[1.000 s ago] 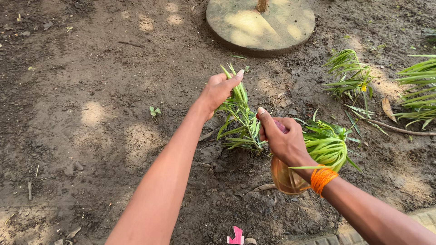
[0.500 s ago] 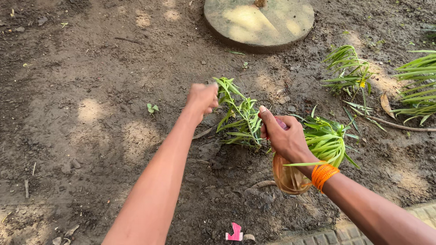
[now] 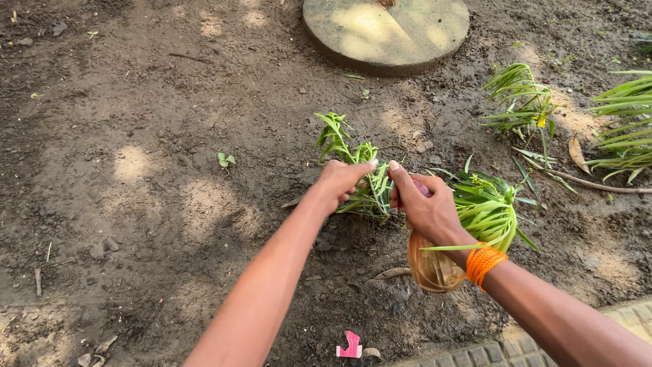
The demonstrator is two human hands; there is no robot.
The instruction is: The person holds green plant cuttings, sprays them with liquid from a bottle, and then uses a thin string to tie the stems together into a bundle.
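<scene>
Bare soil (image 3: 136,136); hands on plant (image 3: 353,163), bottle (image 3: 429,268).

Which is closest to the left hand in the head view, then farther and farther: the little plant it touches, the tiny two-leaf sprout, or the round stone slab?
1. Little plant, touching the left hand.
2. Two-leaf sprout, off to its left.
3. Round stone slab, far up top.
</scene>
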